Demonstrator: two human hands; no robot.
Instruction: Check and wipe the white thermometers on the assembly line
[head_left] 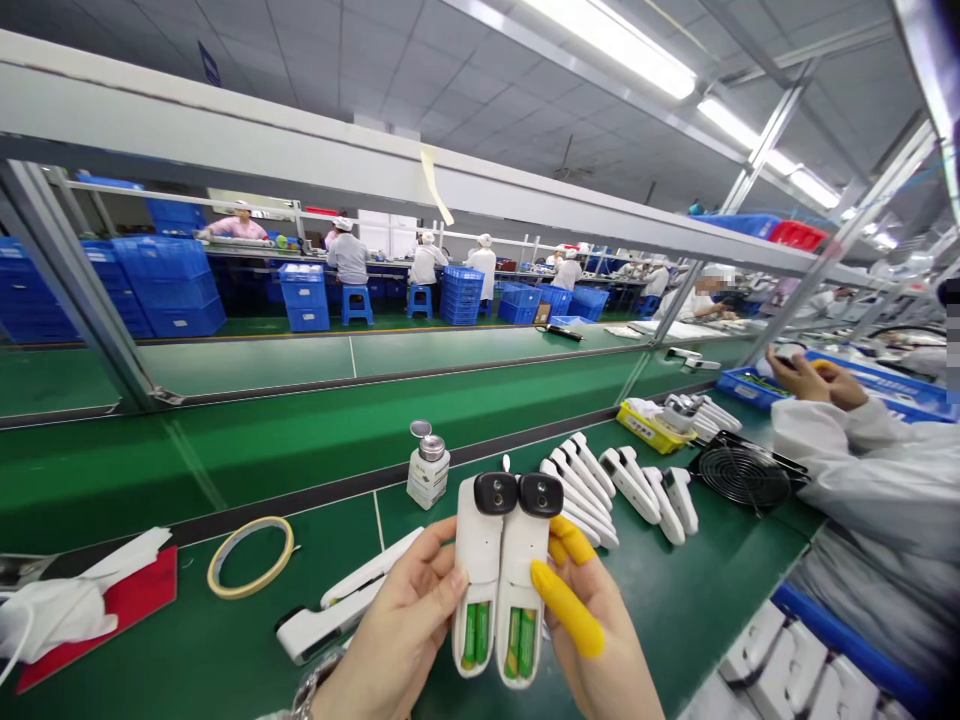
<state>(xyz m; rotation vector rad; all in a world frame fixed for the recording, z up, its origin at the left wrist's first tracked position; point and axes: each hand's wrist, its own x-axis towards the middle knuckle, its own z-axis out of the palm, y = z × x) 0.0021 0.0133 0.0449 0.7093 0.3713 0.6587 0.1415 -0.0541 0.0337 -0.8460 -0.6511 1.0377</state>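
Holding a white thermometer-style handset (475, 560) in the left hand (409, 615), thumb against the front edge, and a matching handset (525, 560) in the right hand (596, 635), pressed by yellow finger cots (574, 610); both upright at bottom centre of the frame. Showing two green batteries (470, 632) in each uncovered bay, toward the lower ends. Could lose those batteries if tipped face down or jolted, with no cover in sight over either bay. Could also scuff the black lens heads (496, 493), side by side and touching or nearly so, by rubbing one against the other. Might slip out from under a thumb if pinched only at the edges, given such smooth-looking casings. Hard to judge firmness of hold, with most fingers hidden behind. Easy to mix up if set down among the row of white handsets (596, 468) right of centre, looking so alike. Might topple the metal-topped white bottle (428, 478), near centre of the frame with lid raised, by reaching forward too low. Could bump the loose white handset (330, 620) at lower left, close by the left wrist, by lowering that arm carelessly.
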